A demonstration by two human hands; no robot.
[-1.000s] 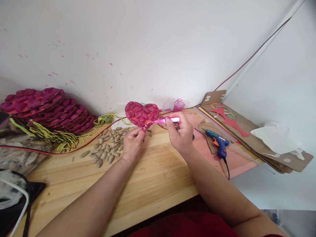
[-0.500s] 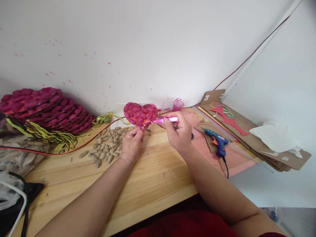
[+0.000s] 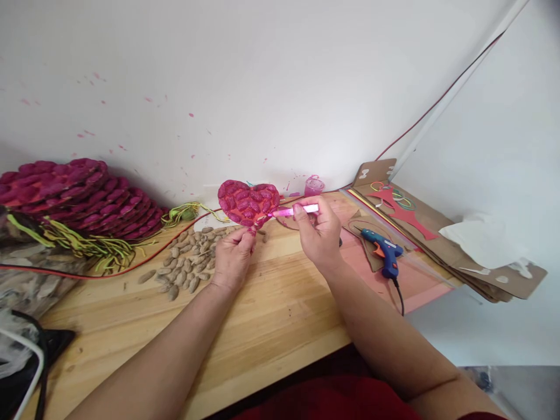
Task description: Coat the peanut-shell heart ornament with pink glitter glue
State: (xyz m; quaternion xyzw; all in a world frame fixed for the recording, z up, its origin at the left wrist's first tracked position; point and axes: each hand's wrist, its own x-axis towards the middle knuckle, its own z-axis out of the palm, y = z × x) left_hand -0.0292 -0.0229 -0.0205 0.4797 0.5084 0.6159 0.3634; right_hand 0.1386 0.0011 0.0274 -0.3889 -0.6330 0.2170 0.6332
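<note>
A heart-shaped piece (image 3: 249,203) covered in magenta-painted peanuts is held up by its lower tip in my left hand (image 3: 235,255), whose fingers are pinched closed. My right hand (image 3: 321,232) is closed around a paintbrush (image 3: 306,209) with a white and pink handle. The brush's pink end touches the heart's lower right edge, where a small pale patch shows. Unpainted peanuts (image 3: 188,256) lie loose on the wooden table (image 3: 271,326) beside and behind my left hand. A small cup with pink paint (image 3: 314,186) stands near the wall behind my right hand.
Stacked magenta peanut-covered pieces (image 3: 83,192) with yellow-green yarn (image 3: 91,245) stand at left. A red cord (image 3: 118,273) crosses the table. On the right are a blue glue gun (image 3: 385,251), cardboard sheets (image 3: 476,274) and a red cutout (image 3: 405,216). A plastic bag (image 3: 17,344) sits front left.
The view has shifted slightly. The brush has moved a little to the right in my right hand's grip, its end still at the heart's lower right edge. The left hand keeps holding the heart.
</note>
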